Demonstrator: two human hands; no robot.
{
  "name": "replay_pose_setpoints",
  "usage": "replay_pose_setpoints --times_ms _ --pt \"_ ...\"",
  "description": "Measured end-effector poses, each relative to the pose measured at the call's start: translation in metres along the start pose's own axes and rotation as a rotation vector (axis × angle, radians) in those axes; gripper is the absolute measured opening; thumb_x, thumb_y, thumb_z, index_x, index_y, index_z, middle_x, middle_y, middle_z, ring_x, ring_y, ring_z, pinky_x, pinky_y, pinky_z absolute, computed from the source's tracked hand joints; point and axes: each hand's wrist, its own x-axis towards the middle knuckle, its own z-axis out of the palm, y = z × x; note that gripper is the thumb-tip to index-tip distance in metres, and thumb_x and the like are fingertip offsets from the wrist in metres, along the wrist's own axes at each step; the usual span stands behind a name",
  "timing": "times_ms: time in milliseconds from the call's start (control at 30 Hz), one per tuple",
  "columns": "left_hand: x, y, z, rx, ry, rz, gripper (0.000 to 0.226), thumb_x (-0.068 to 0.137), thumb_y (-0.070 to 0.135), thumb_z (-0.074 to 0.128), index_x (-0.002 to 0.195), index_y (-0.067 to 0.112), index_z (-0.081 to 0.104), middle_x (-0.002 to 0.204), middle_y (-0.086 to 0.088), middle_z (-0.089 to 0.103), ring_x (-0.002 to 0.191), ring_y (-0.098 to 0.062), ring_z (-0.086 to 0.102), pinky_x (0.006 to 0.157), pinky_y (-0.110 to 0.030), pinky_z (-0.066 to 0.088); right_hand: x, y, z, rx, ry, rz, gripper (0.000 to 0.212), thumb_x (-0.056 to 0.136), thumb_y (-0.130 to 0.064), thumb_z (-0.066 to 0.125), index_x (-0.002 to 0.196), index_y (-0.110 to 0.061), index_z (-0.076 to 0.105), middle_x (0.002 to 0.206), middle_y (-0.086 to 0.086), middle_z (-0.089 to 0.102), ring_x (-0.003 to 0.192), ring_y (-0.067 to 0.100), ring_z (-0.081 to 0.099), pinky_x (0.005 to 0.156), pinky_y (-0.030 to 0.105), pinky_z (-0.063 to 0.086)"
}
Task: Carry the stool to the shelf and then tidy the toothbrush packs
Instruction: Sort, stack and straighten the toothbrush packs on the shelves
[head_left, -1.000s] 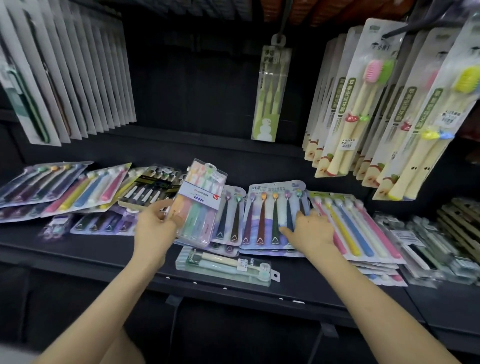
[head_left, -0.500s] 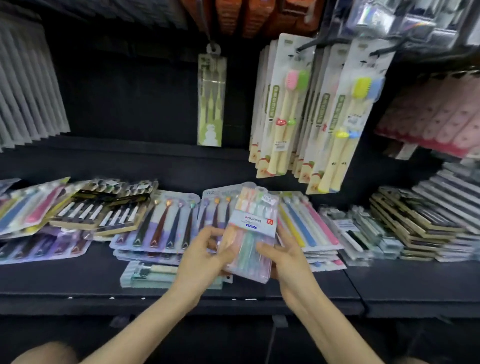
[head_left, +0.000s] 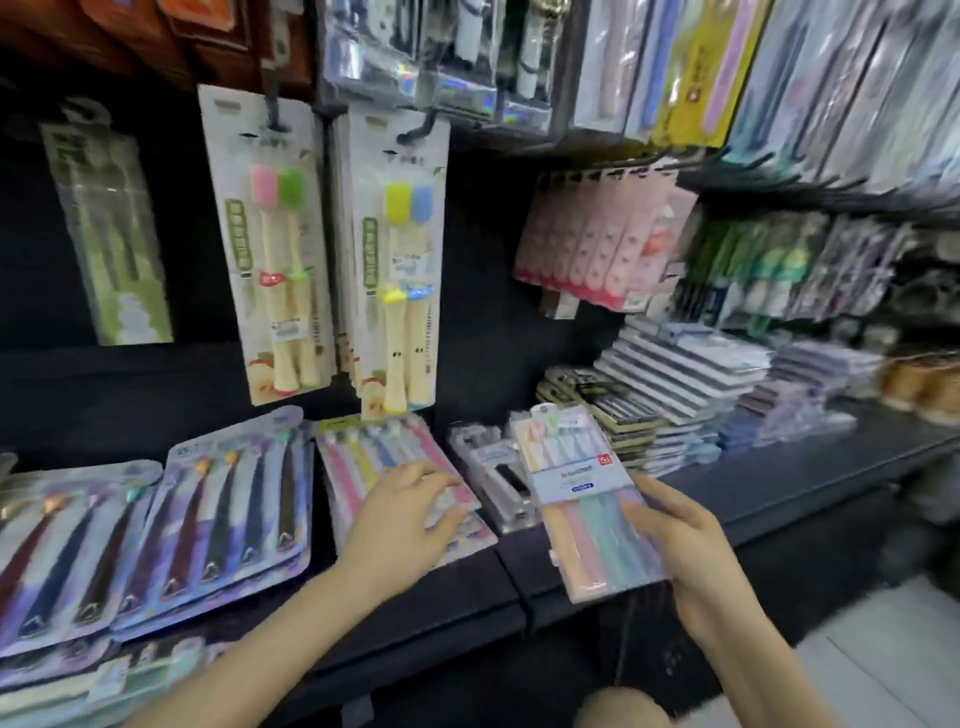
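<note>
**Slip risk mid-tidy**

Left hand (head_left: 405, 519) lay with loose, spread fingers on the flat multicolour pack (head_left: 358, 462). Right hand (head_left: 685, 561) gripped the pastel toothbrush pack (head_left: 576, 499) by its right edge, in the air over the shelf (head_left: 769, 493) front. We judged the slick blister could slip floorward. Black, crowded shelf; hanging packs (head_left: 275, 244) above; pale floor (head_left: 883, 649) lower right.
</note>
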Motion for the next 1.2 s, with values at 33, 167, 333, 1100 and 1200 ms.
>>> replay_pose_setpoints --times_ms 33,167,333,1100,1200 --pt "0.012 0.005 0.007 0.028 -0.017 0.03 0.076 0.076 0.064 0.018 0.126 0.023 0.059 0.12 0.005 0.056 0.115 -0.016 0.05 0.089 -0.021 0.032 0.007 -0.006 -0.012 -0.01 0.041 -0.027 0.026 0.09 -0.001 0.057 0.112 -0.009 0.068 0.1 0.014 0.073 0.09 0.032 0.07 0.084 0.045 0.053" --pt "0.061 0.019 0.034 0.234 -0.07 0.097 0.055 0.09 0.054 0.034 0.128 0.021 0.057 0.12 -0.002 0.057 0.112 -0.024 0.053 0.091 -0.031 0.042 0.04 -0.032 -0.05 -0.036 0.186 -0.114 0.018 0.092 -0.006 0.059 0.107 -0.01 0.067 0.093 0.008 0.073 0.072 0.018 0.072 0.057 0.028 0.056" --pt "0.103 0.016 0.057 0.374 -0.215 -0.006 0.049 0.096 0.049 0.038 0.139 0.026 0.042 0.13 -0.004 0.047 0.119 -0.024 0.044 0.093 -0.033 0.038 0.087 -0.044 -0.082 -0.075 0.255 -0.134 0.026 0.09 -0.009 0.064 0.115 -0.003 0.064 0.097 0.011 0.07 0.073 0.018 0.068 0.054 0.022 0.053" --pt "0.058 -0.02 0.065 0.242 -0.1 -0.213 0.111 0.068 0.083 -0.011 0.14 0.019 0.044 0.145 -0.011 0.041 0.138 -0.027 0.03 0.115 -0.037 0.019 0.108 0.058 -0.015 -0.004 -0.021 0.173 0.015 0.087 -0.012 0.068 0.099 -0.004 0.066 0.094 0.013 0.072 0.078 0.026 0.069 0.067 0.032 0.053" --pt "0.057 0.01 0.056 -0.106 0.038 -0.26 0.08 0.086 0.073 0.021 0.139 0.018 0.044 0.133 0.0 0.05 0.125 -0.017 0.044 0.096 -0.018 0.028 0.101 0.066 -0.004 0.045 -0.101 0.165 0.02 0.085 -0.016 0.07 0.102 -0.006 0.067 0.093 0.01 0.073 0.075 0.02 0.069 0.062 0.027 0.052"
